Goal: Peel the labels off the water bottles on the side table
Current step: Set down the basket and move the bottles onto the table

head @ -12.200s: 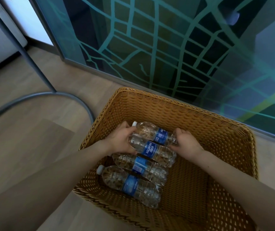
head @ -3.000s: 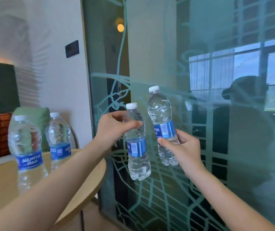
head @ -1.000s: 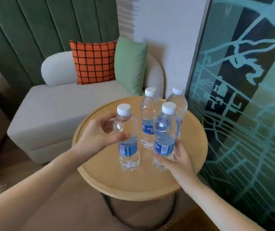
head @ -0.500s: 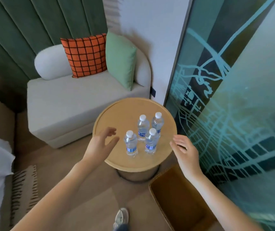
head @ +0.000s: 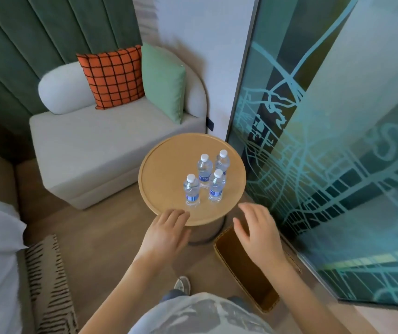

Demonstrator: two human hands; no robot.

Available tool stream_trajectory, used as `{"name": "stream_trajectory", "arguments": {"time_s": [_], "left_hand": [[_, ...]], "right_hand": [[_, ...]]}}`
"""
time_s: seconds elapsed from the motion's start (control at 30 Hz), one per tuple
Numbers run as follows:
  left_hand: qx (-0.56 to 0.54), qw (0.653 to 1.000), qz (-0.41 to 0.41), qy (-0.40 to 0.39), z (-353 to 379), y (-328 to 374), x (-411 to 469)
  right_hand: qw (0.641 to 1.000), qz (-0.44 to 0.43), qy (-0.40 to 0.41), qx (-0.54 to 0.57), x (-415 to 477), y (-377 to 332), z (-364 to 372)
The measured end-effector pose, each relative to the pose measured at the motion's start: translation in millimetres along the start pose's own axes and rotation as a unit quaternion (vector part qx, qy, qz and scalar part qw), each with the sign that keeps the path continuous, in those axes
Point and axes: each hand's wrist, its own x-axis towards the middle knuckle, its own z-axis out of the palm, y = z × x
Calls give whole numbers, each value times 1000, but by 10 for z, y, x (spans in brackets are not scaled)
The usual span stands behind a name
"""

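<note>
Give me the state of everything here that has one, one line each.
Water bottles: four, upright on the side table, capped; blue labels show on three, fourth's unclear.
Basket: on the floor, open-topped, nothing seen inside.
Left hand: open, holding nothing.
Right hand: open, holding nothing, above the basket.

The back-left bottle (head: 204,171) and the back-right bottle (head: 222,161) are out of the basket (head: 243,273) and stand up on the round surface (head: 166,162). The front-left bottle (head: 192,190) and the front-right bottle (head: 216,186) left the basket too. They were up in the air, one in each grip, and now stand free on the surface in front of the other two. The left grip (head: 166,233) and the right grip (head: 258,233) have let go and pulled back to the near edge, fingers straight, holding nothing. The person now looks down from higher up.
</note>
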Motion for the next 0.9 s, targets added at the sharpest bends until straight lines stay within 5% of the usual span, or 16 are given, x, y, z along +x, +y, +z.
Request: {"name": "stream_trajectory", "arguments": {"time_s": [0.23,0.9], "left_hand": [[-6,991,-25,-130,311,-201,-363],[-56,996,-47,-48,-83,-661,-55]], "right_hand": [[996,20,-80,-32,-459,-160,376],[993,118,-13,-27,-96,-325,367]]}}
